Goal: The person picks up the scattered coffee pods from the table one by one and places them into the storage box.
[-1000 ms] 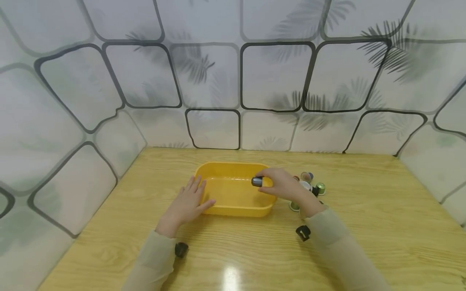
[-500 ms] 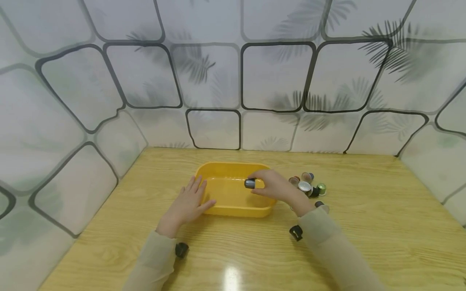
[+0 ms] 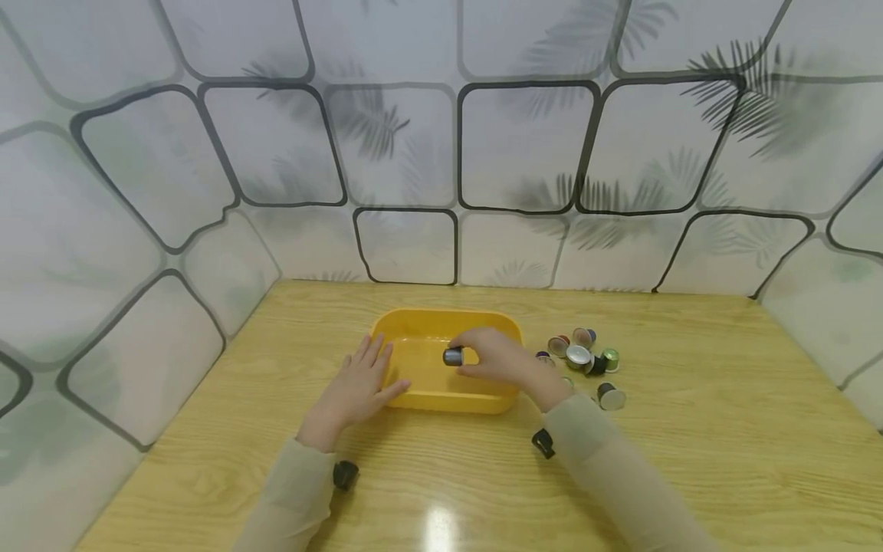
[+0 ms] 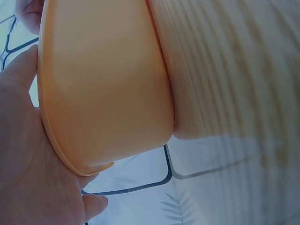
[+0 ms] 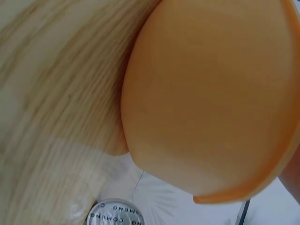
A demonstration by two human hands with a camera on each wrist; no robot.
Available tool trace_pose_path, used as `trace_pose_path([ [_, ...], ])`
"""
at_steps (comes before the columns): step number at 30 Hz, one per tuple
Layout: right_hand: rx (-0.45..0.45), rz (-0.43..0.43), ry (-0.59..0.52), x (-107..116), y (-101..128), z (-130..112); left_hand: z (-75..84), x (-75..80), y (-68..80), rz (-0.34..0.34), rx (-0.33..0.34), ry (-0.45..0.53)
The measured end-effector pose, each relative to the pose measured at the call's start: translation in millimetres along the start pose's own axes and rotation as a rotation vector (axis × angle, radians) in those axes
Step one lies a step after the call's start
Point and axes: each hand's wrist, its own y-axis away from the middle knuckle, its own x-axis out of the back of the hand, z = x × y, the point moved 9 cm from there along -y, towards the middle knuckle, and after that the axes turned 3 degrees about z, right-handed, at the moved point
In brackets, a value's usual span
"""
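My right hand point(image 3: 498, 359) pinches a dark grey coffee capsule point(image 3: 452, 356) between thumb and fingers, over the inside of a yellow plastic tray point(image 3: 441, 401). At the tray's left end lies my left hand point(image 3: 354, 389), fingers spread straight across the rim. The left wrist view shows that hand's palm point(image 4: 37, 159) against the outer rim of the tray point(image 4: 103, 84). In the right wrist view the tray's outer wall point(image 5: 211, 93) fills most of the frame and hides the capsule; just a strip of the right hand point(image 5: 292, 174) shows.
Several coffee capsules lie in a loose cluster right of the tray, among them a silver-lidded one point(image 3: 578, 356), a green one point(image 3: 610, 359) and a dark one point(image 3: 610, 396). A patterned wall point(image 3: 510, 253) stands behind the wooden table point(image 3: 441, 475).
My right hand has moved left and slightly nearer with the capsule, from the tray's right side toward its middle. The left hand has stayed on the rim.
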Motion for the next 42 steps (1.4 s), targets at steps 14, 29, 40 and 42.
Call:
trace_pose_path([
  [14,-0.05,-0.083,-0.015,-23,-11,-7,-0.1,-0.4,-0.2,0.02,-0.011,0.0],
  [29,-0.045,-0.114,-0.018,-35,-21,-14,2.5,2.6,0.4,0.018,-0.018,-0.001],
  [40,-0.01,-0.118,-0.042,-43,-31,-21,2.1,2.1,0.7,0.013,-0.019,0.002],
  [42,-0.02,-0.126,-0.048,-45,-33,-21,1.8,1.7,0.6,0.012,-0.016,0.004],
])
